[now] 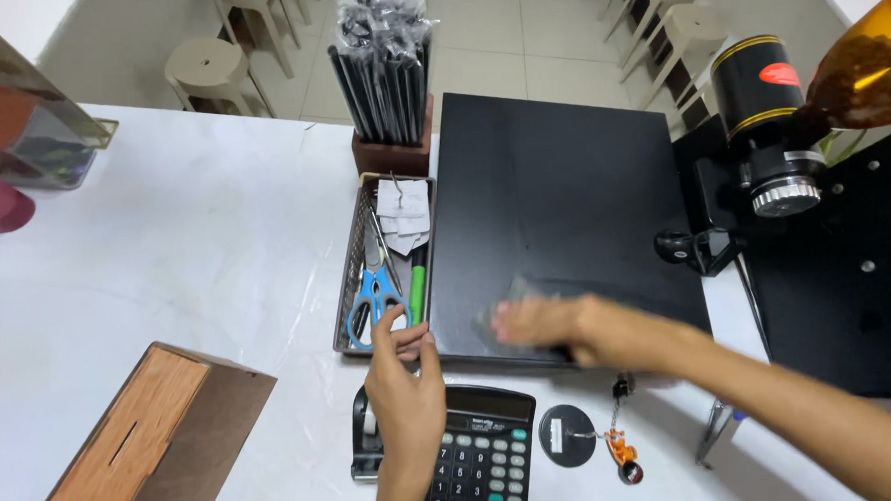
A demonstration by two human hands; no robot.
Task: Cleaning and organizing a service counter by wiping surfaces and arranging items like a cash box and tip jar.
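While left hand touches the tray, right hand rests on black panel.

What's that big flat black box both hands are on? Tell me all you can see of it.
The black box is a wide, flat, matte-topped rectangular unit lying level on the white counter. The right hand is blurred and pressed on its top near the front edge; the left hand touches its front left corner. A mesh tray sits against its left side.
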